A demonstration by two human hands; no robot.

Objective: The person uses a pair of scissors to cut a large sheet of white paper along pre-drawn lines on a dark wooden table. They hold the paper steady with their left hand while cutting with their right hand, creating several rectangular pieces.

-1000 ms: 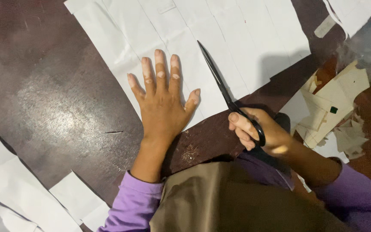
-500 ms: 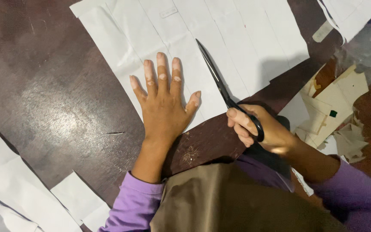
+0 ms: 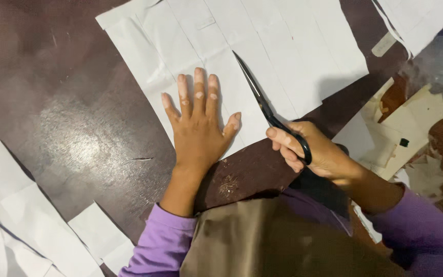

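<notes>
Black scissors (image 3: 262,102) gripped by right hand (image 3: 316,154) — handles hidden; left hand (image 3: 198,131) flat, fingers spread, on paper (image 3: 293,46).

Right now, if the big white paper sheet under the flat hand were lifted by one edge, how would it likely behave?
The white paper sheet looks thin and lies flat on the dark floor, so it would probably droop and feel light. The left hand presses it while the right hand holds scissors, suggesting it slides easily. Its creases hint it tears readily.

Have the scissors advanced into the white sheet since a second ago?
Cannot tell. The scissors in the right hand lie at nearly the same spot against the white sheet's fold lines; the small shift matches camera motion.
</notes>
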